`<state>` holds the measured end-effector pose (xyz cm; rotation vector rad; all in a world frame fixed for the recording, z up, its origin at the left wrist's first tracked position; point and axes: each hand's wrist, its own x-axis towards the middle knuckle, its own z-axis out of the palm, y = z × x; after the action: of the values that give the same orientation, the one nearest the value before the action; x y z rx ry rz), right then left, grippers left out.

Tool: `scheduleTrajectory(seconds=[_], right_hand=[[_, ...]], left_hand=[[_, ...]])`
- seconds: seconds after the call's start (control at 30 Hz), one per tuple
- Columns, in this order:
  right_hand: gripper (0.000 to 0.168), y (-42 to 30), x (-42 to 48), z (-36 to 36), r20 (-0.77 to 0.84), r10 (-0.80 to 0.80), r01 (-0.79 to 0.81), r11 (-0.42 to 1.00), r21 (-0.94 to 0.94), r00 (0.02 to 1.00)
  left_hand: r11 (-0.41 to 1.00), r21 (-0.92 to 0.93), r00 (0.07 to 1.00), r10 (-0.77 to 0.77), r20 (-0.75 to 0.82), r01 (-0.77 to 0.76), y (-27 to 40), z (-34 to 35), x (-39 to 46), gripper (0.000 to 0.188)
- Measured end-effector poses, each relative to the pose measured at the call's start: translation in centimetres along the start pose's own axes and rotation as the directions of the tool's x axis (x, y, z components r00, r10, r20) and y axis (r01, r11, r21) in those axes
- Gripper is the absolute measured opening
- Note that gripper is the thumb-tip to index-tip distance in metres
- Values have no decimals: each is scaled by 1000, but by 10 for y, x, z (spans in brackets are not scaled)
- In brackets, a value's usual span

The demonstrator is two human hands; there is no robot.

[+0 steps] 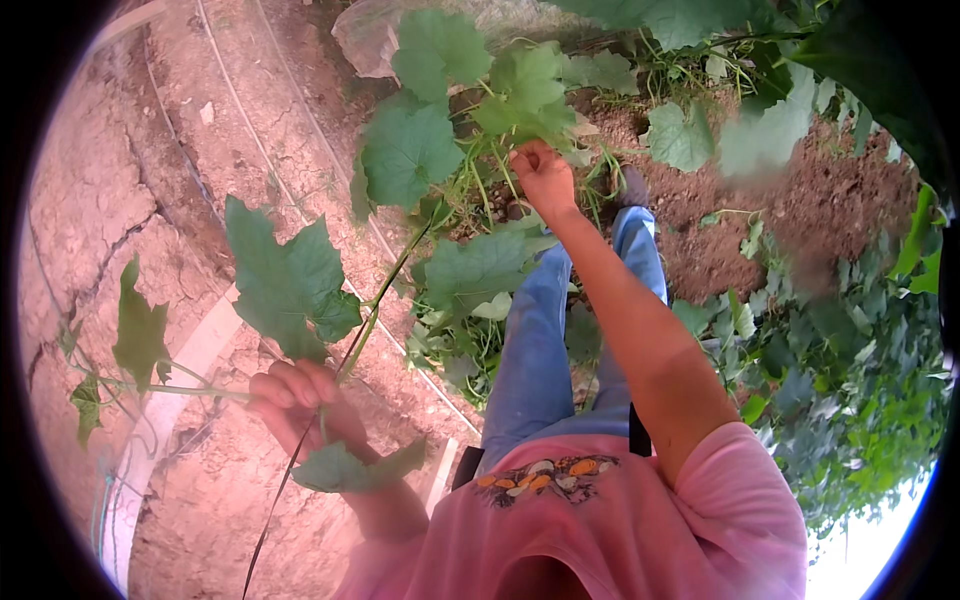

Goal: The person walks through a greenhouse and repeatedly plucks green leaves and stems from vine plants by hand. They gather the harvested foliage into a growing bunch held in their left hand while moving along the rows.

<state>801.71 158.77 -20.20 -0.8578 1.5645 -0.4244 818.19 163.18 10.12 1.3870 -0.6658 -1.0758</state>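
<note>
My left hand [300, 397] is closed around the green stem of a climbing vine [367, 330], at the lower left of the view. A dark thin string [281, 487] runs up beside this stem. The vine's tip part sticks out to the left of the hand, and a large lobed leaf [289, 277] stands just above it. Farther forward, my right hand [544, 176] has its fingers curled at a cluster of leaves and thin stems [480, 172]. Whether it grips any of them is hidden.
Cracked dry soil [97, 187] with thin lines across it lies to the left, with a pale curved strip [180, 375]. Clear plastic sheeting [367, 37] lies ahead. Dense vines [840, 375] grow at the right, beside reddish soil [697, 225]. My feet stand among the foliage.
</note>
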Motion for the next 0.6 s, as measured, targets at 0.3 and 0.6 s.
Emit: scheduleTrajectory(seconds=[0.3, 0.6], right_hand=[[37, -52, 43, 11, 528, -294, 515, 787, -340, 797], [42, -26, 37, -5, 689, -344, 403, 912, 82, 638]], left_hand=[[999, 47, 1000, 8, -24, -7, 3, -1, 27, 31], [926, -296, 954, -162, 251, 235, 14, -10, 76, 27]])
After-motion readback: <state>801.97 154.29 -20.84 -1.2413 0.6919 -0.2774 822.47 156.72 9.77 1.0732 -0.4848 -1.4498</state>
